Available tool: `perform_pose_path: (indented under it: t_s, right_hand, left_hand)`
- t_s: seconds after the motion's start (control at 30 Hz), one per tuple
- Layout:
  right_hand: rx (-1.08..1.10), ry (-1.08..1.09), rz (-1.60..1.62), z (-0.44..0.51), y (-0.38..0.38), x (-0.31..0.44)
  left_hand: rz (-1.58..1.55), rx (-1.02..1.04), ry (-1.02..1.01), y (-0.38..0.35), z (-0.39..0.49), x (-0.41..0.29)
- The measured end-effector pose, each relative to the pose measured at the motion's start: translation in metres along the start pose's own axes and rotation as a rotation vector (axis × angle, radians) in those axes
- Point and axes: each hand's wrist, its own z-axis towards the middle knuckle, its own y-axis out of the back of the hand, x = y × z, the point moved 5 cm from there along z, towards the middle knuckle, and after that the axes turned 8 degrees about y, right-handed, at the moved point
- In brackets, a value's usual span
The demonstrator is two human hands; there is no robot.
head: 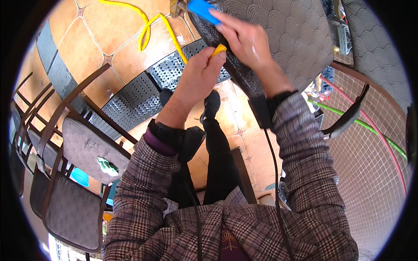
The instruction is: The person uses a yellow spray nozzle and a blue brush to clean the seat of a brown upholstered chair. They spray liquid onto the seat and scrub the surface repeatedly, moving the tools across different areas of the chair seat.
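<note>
My left hand (200, 76) is closed around a yellow hose (163, 24), whose cut end points up past the thumb. Whether water runs from it I cannot tell. My right hand (248, 40) grips a blue brush-like tool (203, 11), blurred and partly cut off by the picture's top; its underside is hidden. Beneath that hand is a grey-brown quilted chair cushion (294, 31) with a wave pattern. Its near side (243, 73) is dark, wet and shiny, and the blue tool lies over that edge.
Perforated metal drain grates (130, 101) cross the orange tiled floor (107, 29). Chairs with brown frames (73, 212) crowd the left, one bearing a green-and-white cloth (107, 166). A light-blue basin (80, 177) sits behind them. At right, pink (375, 127) and green hoses (362, 124) run along a tiled surface.
</note>
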Motion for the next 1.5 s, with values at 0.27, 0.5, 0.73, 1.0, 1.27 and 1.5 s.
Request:
perform_pose_path:
  t_s: [0.27, 0.5, 0.73, 1.0, 1.27, 1.5]
  right_hand:
    - [-0.004, -0.132, 0.032, -0.082, 0.026, 0.014]
    - [-0.047, 0.025, -0.045, -0.008, 0.001, 0.009]
    - [-0.008, -0.060, -0.054, -0.072, 0.020, 0.016]
    - [-0.079, -0.016, -0.118, -0.021, -0.002, 0.011]
    - [0.039, -0.219, -0.138, -0.061, 0.007, 0.014]
    - [0.062, -0.167, -0.277, -0.045, -0.001, 0.020]
  left_hand:
    - [-0.090, 0.036, 0.015, 0.010, -0.009, -0.006]
    - [-0.030, 0.058, -0.002, 0.006, -0.008, -0.003]
    - [-0.034, 0.058, -0.010, 0.017, -0.015, -0.009]
    - [-0.053, 0.086, -0.020, 0.015, -0.015, -0.009]
    - [-0.006, 0.049, -0.038, 0.025, -0.023, -0.009]
    - [-0.059, 0.060, -0.179, 0.009, -0.017, -0.025]
